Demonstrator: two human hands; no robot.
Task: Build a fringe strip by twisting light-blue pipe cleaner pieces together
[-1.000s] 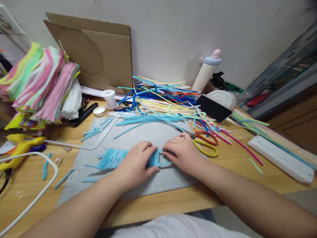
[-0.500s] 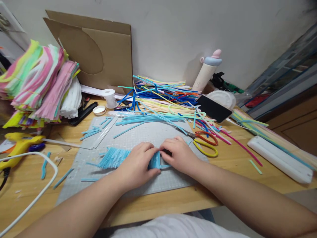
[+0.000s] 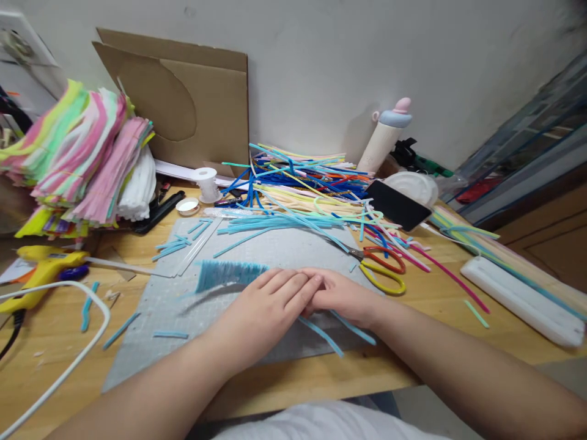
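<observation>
A strip of short blue pipe cleaners in a row point(image 3: 224, 276) stands tilted above the grey cutting mat point(image 3: 156, 311), its right part hidden under my left hand point(image 3: 279, 296). The fingers of that hand are pressed together over the strip and reach onto my right hand point(image 3: 337, 293). My right hand is curled closed at the strip's right end, its fingertips mostly covered. Two loose blue stems point(image 3: 323, 335) stick out below the hands toward the table's front edge.
Red and yellow handled scissors point(image 3: 383, 269) lie right of the hands. Piled pipe cleaners point(image 3: 298, 183), a phone point(image 3: 398, 203) and a bottle point(image 3: 383, 137) are behind. A yellow glue gun point(image 3: 46, 269) and white cable point(image 3: 103, 305) are at left; a white bar point(image 3: 523, 299) is at right.
My left hand has moved right and now overlaps my right hand. The blue strip has turned and shifted with them, and two blue ends now show below the hands.
</observation>
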